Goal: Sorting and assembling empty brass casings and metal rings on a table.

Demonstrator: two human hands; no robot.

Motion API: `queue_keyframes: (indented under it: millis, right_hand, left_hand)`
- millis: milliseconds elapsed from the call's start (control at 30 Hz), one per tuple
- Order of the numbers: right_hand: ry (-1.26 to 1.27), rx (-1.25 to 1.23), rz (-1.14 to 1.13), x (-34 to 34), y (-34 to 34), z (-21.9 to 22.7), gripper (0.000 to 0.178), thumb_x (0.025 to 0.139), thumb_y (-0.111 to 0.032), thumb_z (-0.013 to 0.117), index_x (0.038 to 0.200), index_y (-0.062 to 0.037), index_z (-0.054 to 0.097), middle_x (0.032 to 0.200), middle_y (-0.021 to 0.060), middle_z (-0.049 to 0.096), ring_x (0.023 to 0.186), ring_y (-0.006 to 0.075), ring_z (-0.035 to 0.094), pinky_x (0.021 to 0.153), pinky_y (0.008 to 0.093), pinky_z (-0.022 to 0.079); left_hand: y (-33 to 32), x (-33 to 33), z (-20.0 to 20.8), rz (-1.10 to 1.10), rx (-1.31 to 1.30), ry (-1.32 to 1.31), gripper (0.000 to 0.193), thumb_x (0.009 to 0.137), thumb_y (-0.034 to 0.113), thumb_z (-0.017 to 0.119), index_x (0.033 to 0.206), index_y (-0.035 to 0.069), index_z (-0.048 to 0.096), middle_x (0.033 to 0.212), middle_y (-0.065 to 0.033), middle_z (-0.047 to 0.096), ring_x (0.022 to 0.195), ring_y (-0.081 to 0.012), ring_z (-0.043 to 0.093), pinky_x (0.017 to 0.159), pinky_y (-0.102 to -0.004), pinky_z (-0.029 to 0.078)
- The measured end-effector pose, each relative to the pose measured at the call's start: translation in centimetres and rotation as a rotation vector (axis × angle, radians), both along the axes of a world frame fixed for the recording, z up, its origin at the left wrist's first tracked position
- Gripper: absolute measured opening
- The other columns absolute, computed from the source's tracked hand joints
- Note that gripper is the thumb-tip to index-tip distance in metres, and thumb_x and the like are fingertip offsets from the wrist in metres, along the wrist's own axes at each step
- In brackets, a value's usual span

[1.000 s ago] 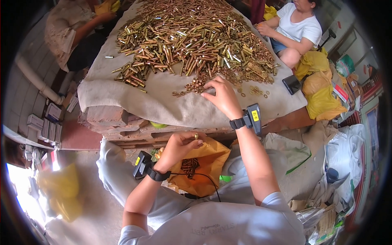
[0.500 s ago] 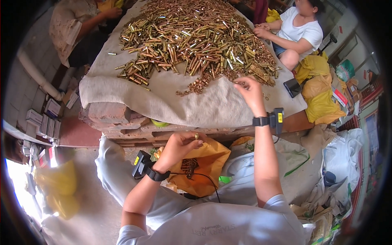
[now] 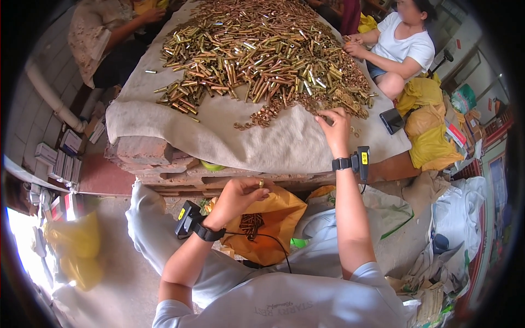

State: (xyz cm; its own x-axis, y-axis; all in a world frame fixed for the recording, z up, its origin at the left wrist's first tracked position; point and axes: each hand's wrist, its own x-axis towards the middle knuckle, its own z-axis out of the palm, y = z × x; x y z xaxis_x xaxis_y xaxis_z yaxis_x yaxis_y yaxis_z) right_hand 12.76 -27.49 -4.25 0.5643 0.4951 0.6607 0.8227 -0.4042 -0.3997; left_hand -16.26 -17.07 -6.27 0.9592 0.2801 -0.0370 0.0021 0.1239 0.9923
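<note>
My left hand (image 3: 238, 199) is closed in a pinch above the orange bag. A small brass-coloured metal tube (image 3: 261, 184) stands upright between its thumb and fingers. My right hand (image 3: 335, 128) reaches over the cloth-covered table, its fingertips pinched together beside the loose washers (image 3: 347, 98). Whatever those fingertips grip is too small to make out. Small copper-coloured nuts (image 3: 265, 116) lie in a cluster left of that hand. Behind them spreads a large heap of brass-coloured metal tubes and rods (image 3: 246, 60). Below my left hand, the open orange bag (image 3: 284, 213) holds some copper-coloured pieces (image 3: 251, 225).
A beige cloth (image 3: 219, 136) covers the table, which rests on bricks (image 3: 145, 150). A black phone (image 3: 391, 120) lies at its right edge. Co-workers sit at both sides, one in a white shirt (image 3: 407, 46). Yellow bags (image 3: 435, 142) stand on the right.
My right hand has shifted slightly nearer me and stays pinched by the washers. My left hand still holds the tube in nearly the same place.
</note>
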Motion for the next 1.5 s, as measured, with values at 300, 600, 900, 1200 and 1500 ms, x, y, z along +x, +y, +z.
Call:
queue_keyframes:
  millis: [300,600,900,1200,1500]
  right_hand:
    - [0.37,0.147,0.147,1.3,-0.8,-0.2,0.016,0.065,-0.01,0.074,0.079,-0.0061,0.067,0.089,0.0098,0.057,0.085,0.0276,0.054,0.077,0.0363,0.042]
    - [0.353,0.184,0.105,1.2,-0.9,-0.9,0.016,0.069,-0.004,0.07,0.085,-0.0035,0.066,0.089,0.0103,0.057,0.084,0.0234,0.056,0.072,0.0333,0.046]
    - [0.291,0.149,0.031,2.2,-1.2,-0.6,0.016,0.072,-0.004,0.068,0.088,-0.0037,0.066,0.09,0.0109,0.057,0.083,0.0243,0.058,0.074,0.0325,0.045]
    - [0.197,0.042,0.02,2.4,-1.3,-0.8,0.017,0.072,-0.009,0.069,0.088,-0.0034,0.066,0.092,0.0113,0.057,0.092,0.0267,0.053,0.08,0.0347,0.042]
    - [0.445,0.221,0.253,-4.1,-1.1,2.9,0.015,0.075,-0.007,0.068,0.09,-0.0022,0.065,0.091,0.0054,0.061,0.084,0.0146,0.056,0.073,0.0262,0.043]
  left_hand:
    - [-0.1,0.1,0.2,-0.014,0.018,0.027,0.024,0.089,0.007,0.055,0.11,-0.002,0.059,0.089,-0.0026,0.065,0.081,-0.0064,0.06,0.072,-0.0206,0.051]
    - [0.0,0.1,-0.3,-0.025,0.033,-0.006,0.024,0.089,0.009,0.056,0.11,-0.002,0.059,0.086,-0.0019,0.065,0.077,-0.0051,0.06,0.07,-0.0201,0.05]
    - [0.1,0.0,-0.1,-0.015,0.013,0.009,0.024,0.089,0.009,0.056,0.11,-0.001,0.059,0.086,-0.0014,0.065,0.078,-0.0048,0.059,0.07,-0.0199,0.05]
    - [-0.1,0.2,0.1,-0.01,0.02,0.019,0.023,0.088,0.009,0.057,0.109,-0.001,0.06,0.086,-0.0022,0.065,0.076,-0.0049,0.059,0.069,-0.0201,0.05]
    - [-0.1,-0.2,1.2,0.0,0.088,0.053,0.023,0.088,0.009,0.057,0.11,0.001,0.06,0.084,-0.0022,0.065,0.071,-0.0044,0.058,0.067,-0.0198,0.05]
